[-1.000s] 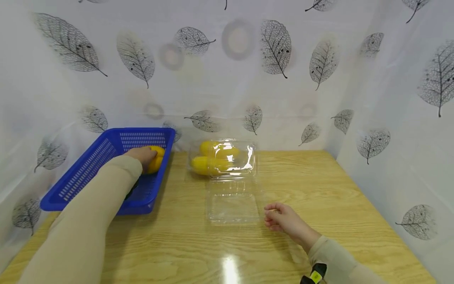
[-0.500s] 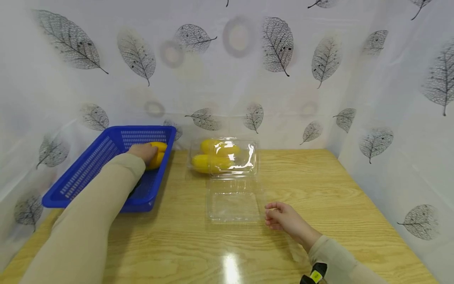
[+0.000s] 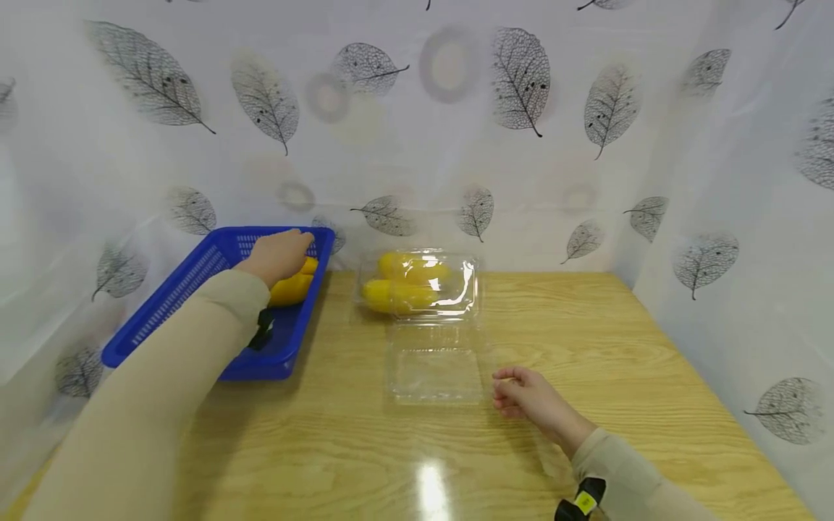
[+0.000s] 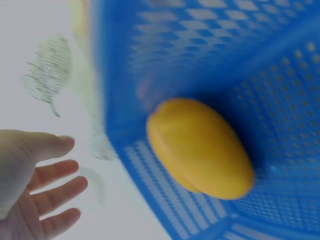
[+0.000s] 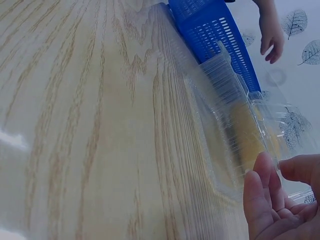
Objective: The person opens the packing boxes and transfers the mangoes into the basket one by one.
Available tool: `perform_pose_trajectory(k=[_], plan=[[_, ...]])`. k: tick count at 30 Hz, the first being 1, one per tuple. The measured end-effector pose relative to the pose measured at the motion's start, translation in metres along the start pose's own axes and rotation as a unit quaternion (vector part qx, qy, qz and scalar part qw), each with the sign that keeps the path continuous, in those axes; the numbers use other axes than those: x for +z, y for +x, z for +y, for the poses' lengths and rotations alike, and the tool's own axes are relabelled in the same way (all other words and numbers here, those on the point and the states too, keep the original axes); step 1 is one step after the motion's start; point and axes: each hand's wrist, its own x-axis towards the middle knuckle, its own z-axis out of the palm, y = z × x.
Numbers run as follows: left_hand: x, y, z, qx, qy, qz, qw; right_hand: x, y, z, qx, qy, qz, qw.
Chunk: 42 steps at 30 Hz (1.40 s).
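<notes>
At least two yellow fruits (image 3: 289,291) in the blue basket (image 3: 280,369); my left hand (image 3: 279,257) is above, holding nothing.
Main risk, my guess: skins look smooth and the fruits sit side by side in a corner, so an off-centre grip could roll one; coming in low could catch my knuckles on the rim and tug the basket. The clear container (image 3: 433,376) looks light, so a bump from my right hand (image 3: 536,405), just beside it, might shift it on the worktop (image 3: 326,449). Left fingers (image 4: 62,194) are spread apart, off to one side of the basket fruits, beyond the wall, not touching them. Right fingers loosely bent, gap to the thumb; can't tell if they brush plastic.
</notes>
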Motion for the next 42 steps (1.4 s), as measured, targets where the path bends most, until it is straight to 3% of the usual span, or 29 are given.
perform_pose_trajectory(k=[5,9,17,21,27,30,35,38,42], plan=[[-0.013,-0.01,0.023,0.004,-0.025,0.057,0.998,0.001,-0.001,-0.001,0.002,0.001,0.001,1.0],[-0.015,-0.016,0.046,0.021,-0.045,0.081,0.9955,0.001,-0.001,-0.001,0.005,0.002,0.003,1.0],[-0.011,-0.018,0.084,0.056,-0.083,0.066,0.9928,0.001,-0.002,-0.003,0.003,-0.001,0.007,1.0],[0.004,-0.015,0.097,0.052,-0.134,0.053,0.9881,0.001,-0.002,-0.001,0.006,-0.001,0.006,1.0],[0.036,-0.011,0.114,0.042,-0.196,0.003,0.9796,0.003,-0.003,-0.002,0.005,-0.005,0.007,0.9999],[0.05,-0.01,0.121,0.053,-0.228,-0.019,0.972,0.002,-0.003,-0.002,0.004,-0.004,0.008,0.9999],[0.066,-0.01,0.13,0.053,-0.322,-0.045,0.9442,0.002,-0.003,-0.001,0.001,-0.001,0.005,1.0],[0.069,-0.011,0.134,0.039,-0.374,-0.057,0.925,0.0,-0.003,0.0,0.001,0.0,0.004,1.0],[0.069,-0.013,0.14,0.028,-0.407,-0.067,0.9107,-0.004,-0.005,0.001,-0.002,-0.002,0.007,1.0]])
